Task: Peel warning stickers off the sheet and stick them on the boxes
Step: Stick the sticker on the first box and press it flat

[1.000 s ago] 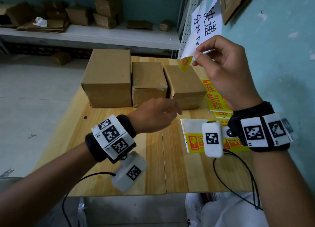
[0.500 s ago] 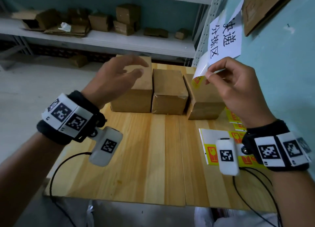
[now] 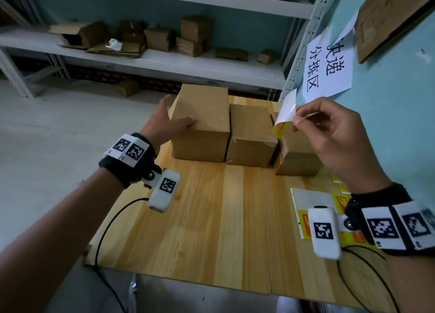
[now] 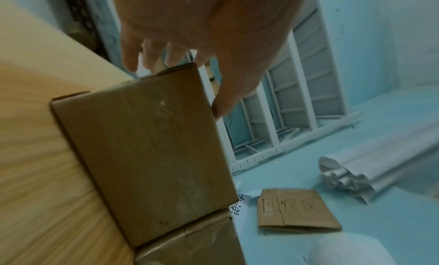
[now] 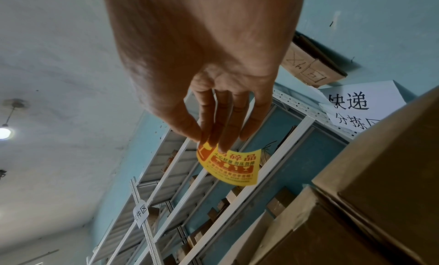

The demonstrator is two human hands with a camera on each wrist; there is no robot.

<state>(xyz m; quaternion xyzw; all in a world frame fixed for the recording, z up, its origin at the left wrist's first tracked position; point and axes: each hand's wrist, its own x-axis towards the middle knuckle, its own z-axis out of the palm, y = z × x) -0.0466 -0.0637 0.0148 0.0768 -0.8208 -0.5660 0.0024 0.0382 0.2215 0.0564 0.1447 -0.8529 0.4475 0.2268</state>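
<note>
Three brown cardboard boxes stand in a row at the back of the wooden table point(image 3: 211, 218): the left box point(image 3: 204, 110), the middle box point(image 3: 249, 129) and the right box point(image 3: 296, 157). My left hand point(image 3: 175, 115) is spread at the left box's near-left corner, thumb lying on its top, fingers straight along its left side. The left wrist view shows that hand point(image 4: 174, 88) straddling the box point(image 4: 147, 148). My right hand point(image 3: 296, 122) pinches a peeled yellow warning sticker point(image 3: 286, 110) in the air above the right box; its printed face point(image 5: 234, 165) curls below the fingertips point(image 5: 223, 147).
The sticker sheet point(image 3: 313, 197) lies on the table at the right, partly under my right wrist, with more yellow sheets point(image 3: 337, 183) beyond it. A shelf point(image 3: 164, 61) with cardboard boxes runs behind the table. A paper sign point(image 3: 327, 68) hangs on the right wall.
My left hand has risen from over the table's middle and gone left and forward onto the left box. The right hand has kept the sticker pinched above the right box.
</note>
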